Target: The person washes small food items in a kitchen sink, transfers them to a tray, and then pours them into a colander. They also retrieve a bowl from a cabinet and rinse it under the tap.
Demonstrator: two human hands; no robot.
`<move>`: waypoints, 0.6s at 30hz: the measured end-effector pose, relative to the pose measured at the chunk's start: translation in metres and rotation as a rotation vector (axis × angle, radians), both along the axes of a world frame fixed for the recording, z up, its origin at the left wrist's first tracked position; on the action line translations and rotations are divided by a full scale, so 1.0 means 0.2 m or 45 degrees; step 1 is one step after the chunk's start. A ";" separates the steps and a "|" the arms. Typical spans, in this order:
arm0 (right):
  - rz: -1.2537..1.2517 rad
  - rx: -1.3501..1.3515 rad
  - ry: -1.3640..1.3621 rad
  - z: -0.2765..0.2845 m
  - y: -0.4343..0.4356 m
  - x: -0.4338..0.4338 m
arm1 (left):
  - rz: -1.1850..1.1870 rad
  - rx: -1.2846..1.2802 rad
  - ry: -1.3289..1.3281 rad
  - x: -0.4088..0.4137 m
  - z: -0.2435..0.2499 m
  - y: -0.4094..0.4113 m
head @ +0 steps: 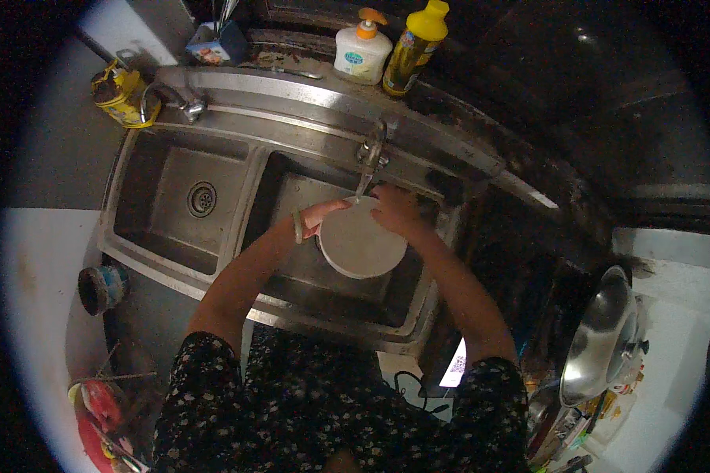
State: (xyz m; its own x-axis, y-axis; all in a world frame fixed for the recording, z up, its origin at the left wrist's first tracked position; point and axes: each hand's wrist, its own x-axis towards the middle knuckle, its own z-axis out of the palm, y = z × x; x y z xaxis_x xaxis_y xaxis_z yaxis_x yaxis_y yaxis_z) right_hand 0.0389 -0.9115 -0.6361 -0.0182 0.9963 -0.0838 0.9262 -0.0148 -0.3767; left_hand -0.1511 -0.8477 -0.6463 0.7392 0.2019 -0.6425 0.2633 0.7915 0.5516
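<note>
Both my hands are over the right basin (307, 284) of a stainless steel double sink. A round, pale dish (364, 242), perhaps a plate or a lid, is tilted under the faucet (376, 142). Water runs from the spout onto its far edge. My left hand (324, 216), with a pale bangle at the wrist, grips the dish's left rim. On the upper right edge rests my right hand (397, 210), its fingers bent over the rim near the stream. Whether those fingers hold the dish or only touch it is hard to see.
The left basin (177, 236) has a drain strainer. Behind the sink stand a pump soap bottle (362, 53) and a yellow-capped bottle (414, 50). A yellow container (124, 97) sits beside a second tap (192, 109). At right is a large metal lid (600, 337).
</note>
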 end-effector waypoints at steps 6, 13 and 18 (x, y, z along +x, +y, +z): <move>-0.176 -0.288 0.606 0.16 -0.16 -0.11 | 0.113 0.034 -0.073 -0.08 -0.04 -0.05; -0.453 -0.076 0.955 -0.16 -0.09 -0.62 | 0.543 0.153 0.067 -0.15 -0.28 -0.23; -0.178 -0.001 0.948 -0.06 -0.09 -0.55 | 0.440 0.166 0.128 -0.16 -0.11 -0.21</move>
